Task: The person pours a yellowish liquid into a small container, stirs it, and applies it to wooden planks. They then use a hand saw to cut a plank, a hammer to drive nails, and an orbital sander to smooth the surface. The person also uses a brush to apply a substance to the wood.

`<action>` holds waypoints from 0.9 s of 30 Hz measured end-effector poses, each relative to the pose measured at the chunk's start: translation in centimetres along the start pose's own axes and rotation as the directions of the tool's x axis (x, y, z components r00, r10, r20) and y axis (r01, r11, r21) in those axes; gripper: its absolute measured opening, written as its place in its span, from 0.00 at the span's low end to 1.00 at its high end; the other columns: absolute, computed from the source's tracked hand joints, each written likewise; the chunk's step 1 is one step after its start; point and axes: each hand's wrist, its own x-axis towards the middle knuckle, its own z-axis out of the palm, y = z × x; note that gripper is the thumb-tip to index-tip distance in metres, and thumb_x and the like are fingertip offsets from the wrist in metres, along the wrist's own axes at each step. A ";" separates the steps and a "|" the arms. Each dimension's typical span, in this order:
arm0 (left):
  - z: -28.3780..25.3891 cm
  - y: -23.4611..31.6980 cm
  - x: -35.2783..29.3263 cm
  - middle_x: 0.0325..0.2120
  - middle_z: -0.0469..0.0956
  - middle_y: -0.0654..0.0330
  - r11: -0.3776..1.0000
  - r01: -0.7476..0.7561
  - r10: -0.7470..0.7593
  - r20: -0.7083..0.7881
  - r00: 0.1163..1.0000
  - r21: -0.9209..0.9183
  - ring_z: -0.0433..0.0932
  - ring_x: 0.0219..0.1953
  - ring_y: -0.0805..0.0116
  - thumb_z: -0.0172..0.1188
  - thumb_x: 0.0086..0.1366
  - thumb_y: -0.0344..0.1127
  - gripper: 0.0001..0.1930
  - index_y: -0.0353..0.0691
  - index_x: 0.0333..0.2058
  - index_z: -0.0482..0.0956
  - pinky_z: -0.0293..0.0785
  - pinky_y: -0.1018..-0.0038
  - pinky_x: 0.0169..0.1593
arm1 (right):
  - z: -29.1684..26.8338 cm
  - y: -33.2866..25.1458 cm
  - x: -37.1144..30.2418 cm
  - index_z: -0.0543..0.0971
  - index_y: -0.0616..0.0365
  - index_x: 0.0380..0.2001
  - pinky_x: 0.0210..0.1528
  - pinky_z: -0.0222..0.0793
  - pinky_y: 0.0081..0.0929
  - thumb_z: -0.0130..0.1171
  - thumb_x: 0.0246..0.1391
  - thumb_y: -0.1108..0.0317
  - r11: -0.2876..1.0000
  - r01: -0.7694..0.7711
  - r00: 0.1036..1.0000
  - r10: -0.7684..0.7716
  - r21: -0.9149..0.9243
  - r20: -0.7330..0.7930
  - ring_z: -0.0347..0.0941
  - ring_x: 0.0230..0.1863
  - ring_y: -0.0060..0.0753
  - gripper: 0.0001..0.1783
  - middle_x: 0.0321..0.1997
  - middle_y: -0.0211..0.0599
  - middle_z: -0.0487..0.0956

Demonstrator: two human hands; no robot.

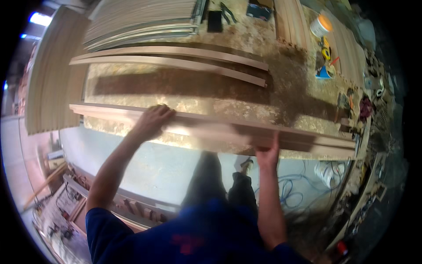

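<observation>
The long board point(211, 125) is pale, pinkish-brown wood, straight-sided and narrow, with a lengthwise line toward its right end; I cannot tell whether it is 1 stepped piece or 2 laid together. Its left end looks stepped, and its middle is slightly blurred. It lies along the near edge of the workbench point(246, 103), slanting nearer the person toward the right.

The left hand point(156, 119) comes from above, forearm angled up and inward, its fingers close together and bent over the board left of its middle; its thumb is hard to make out. The right hand point(269, 152) reaches up from below with the forearm nearly upright, pinching the near side right of the middle: 1 digit, apparently the thumb, points up across the face, and the others are hidden beneath.

Beyond the board lie 2 wooden strips point(184, 51), then a stack of boards point(140, 22). To the far right stands a white tub point(319, 27) with an orange lid.
</observation>
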 end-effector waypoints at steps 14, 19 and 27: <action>2.7 -19.5 8.5 0.59 0.72 0.51 0.981 0.193 -0.192 0.315 0.930 0.026 0.70 0.65 0.47 0.67 0.50 0.18 0.33 0.42 0.57 0.73 0.71 0.57 0.67 | 12.0 4.5 9.3 0.79 0.58 0.46 0.59 0.75 0.49 0.68 0.64 0.59 0.061 0.070 0.992 0.099 -0.996 0.076 0.79 0.53 0.44 0.16 0.48 0.38 0.82; 4.2 -20.5 7.7 0.63 0.70 0.53 0.983 0.145 -0.167 0.215 0.962 0.115 0.68 0.67 0.51 0.73 0.50 0.24 0.38 0.42 0.61 0.71 0.66 0.59 0.72 | 18.4 2.9 16.7 0.76 0.57 0.44 0.53 0.74 0.46 0.72 0.53 0.62 -0.732 0.578 0.529 -0.002 -0.362 0.848 0.77 0.50 0.50 0.20 0.44 0.42 0.80; 5.1 -21.1 6.2 0.59 0.76 0.57 0.982 0.171 -0.162 -0.104 0.981 0.080 0.73 0.62 0.55 0.70 0.53 0.24 0.34 0.42 0.61 0.75 0.68 0.60 0.67 | 20.0 1.0 21.9 0.76 0.58 0.51 0.50 0.74 0.51 0.73 0.53 0.65 -0.734 0.635 0.585 0.253 -0.241 0.771 0.76 0.49 0.58 0.24 0.48 0.48 0.79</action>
